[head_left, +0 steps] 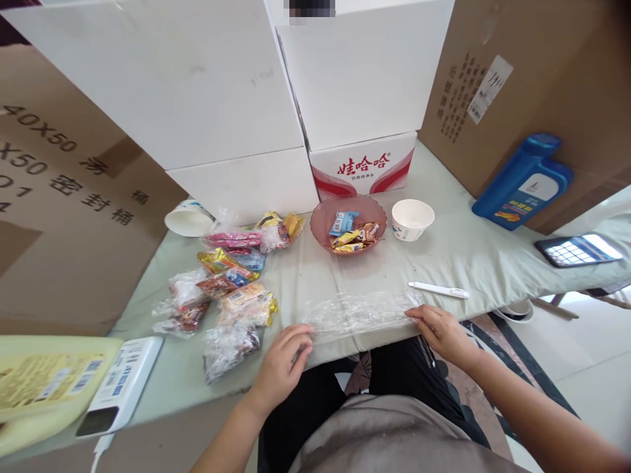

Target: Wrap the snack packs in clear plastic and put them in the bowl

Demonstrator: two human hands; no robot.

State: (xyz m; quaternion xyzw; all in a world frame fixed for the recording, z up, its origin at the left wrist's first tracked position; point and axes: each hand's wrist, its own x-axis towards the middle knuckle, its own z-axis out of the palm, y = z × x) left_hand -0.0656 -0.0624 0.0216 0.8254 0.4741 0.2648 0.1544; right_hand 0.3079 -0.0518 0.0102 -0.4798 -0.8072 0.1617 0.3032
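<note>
A sheet of clear plastic wrap (359,314) lies stretched across the front of the cloth-covered table, crinkled along its length. My left hand (286,358) has its fingers closed at the left end of the wrap. At the opposite end, my right hand (438,330) pinches the edge. Just beyond the right hand rests a white pen-like cutter (438,290). Left of my left hand are several wrapped snack bundles (231,347) in clear film. Behind the wrap, a pink bowl (320,230) holds a few small snack packets (344,223).
A white paper cup (413,220) stands beside the bowl; another cup (188,219) lies tipped at the left. White boxes (362,164) and cardboard cartons (473,118) border the table. At the right are a blue bottle (522,184) and phone (579,250); a power bank (121,381) sits left.
</note>
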